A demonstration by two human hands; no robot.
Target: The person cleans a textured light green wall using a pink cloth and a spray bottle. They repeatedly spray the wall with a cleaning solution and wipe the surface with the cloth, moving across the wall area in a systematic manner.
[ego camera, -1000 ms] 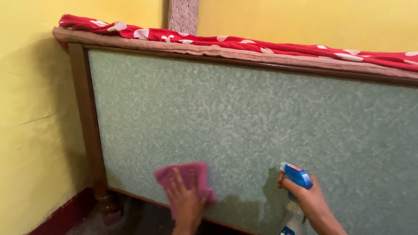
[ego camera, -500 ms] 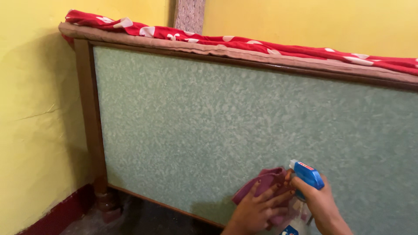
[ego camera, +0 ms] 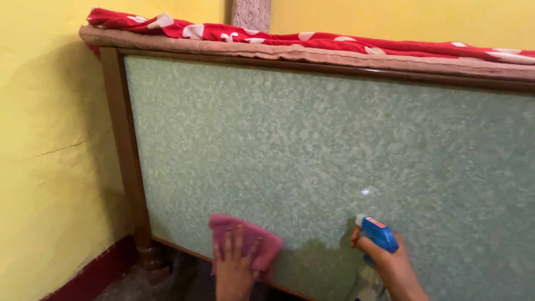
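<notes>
Left hand (ego camera: 234, 267) moved cloth (ego camera: 245, 241) left, away from sprayer (ego camera: 378, 234).

My left hand (ego camera: 234, 267) covers the middle of the pink cloth (ego camera: 245, 241), and my wrist runs off the near edge. My right hand (ego camera: 384, 262) hides the spray bottle's (ego camera: 378, 234) neck; its body is cut off below. The green panel (ego camera: 312, 156) and red spotted blanket (ego camera: 334, 43) run out to the right. The bed leg (ego camera: 149, 257) sits in shadow, blurred.
</notes>
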